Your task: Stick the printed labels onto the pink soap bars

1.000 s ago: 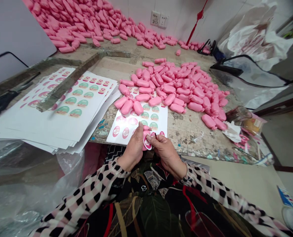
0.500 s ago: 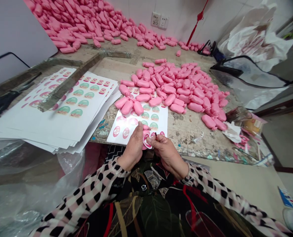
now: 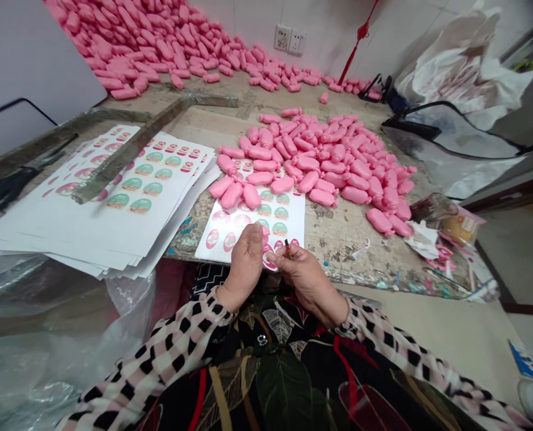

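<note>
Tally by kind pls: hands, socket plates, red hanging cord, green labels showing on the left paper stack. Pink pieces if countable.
Hands: 2 (left, right)
Socket plates: 2
Red cord: 1
Green labels on left paper stack: 8
Total: 13
Pink pieces: overlapping, can't count.

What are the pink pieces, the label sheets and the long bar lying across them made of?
Pink pieces: probably soft plastic or rubber, satin; smooth, softly shining skins.
Label sheets: paper, fairly matte; thin, overlapping edges.
Bar: wood or metal, unclear; grimy, with glossy patches.
</note>
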A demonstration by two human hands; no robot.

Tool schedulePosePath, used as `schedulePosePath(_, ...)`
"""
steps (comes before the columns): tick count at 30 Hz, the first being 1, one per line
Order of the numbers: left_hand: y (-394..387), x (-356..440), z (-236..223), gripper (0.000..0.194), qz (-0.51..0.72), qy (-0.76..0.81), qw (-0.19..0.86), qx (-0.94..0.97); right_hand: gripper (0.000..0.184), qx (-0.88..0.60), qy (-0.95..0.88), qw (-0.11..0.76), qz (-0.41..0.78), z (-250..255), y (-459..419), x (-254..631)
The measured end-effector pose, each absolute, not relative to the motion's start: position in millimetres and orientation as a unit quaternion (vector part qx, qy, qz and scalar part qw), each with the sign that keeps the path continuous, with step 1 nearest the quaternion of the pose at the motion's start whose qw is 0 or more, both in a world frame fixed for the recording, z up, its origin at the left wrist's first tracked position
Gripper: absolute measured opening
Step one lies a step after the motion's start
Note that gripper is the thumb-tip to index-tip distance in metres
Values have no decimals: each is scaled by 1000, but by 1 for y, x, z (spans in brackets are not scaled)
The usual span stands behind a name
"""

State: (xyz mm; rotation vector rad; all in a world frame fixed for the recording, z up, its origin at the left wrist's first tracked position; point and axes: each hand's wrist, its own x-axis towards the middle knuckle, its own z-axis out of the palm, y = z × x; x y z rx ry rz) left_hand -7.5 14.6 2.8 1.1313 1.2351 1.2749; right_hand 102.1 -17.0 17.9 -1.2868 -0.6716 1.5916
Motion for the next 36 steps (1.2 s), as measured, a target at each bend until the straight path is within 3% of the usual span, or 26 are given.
schedulePosePath(8, 22, -15, -1, 43, 579, 519, 502, 379, 30, -547, -302, 460, 631, 13, -21, 107)
schedulePosePath(16, 10, -1, 1, 51, 536, 434, 664, 289, 28, -521, -303, 487, 632, 13, -20, 102)
schedulePosePath(36, 5, 4, -3, 49, 515, 447, 670, 294, 33, -542, -283, 500, 613, 6, -21, 101)
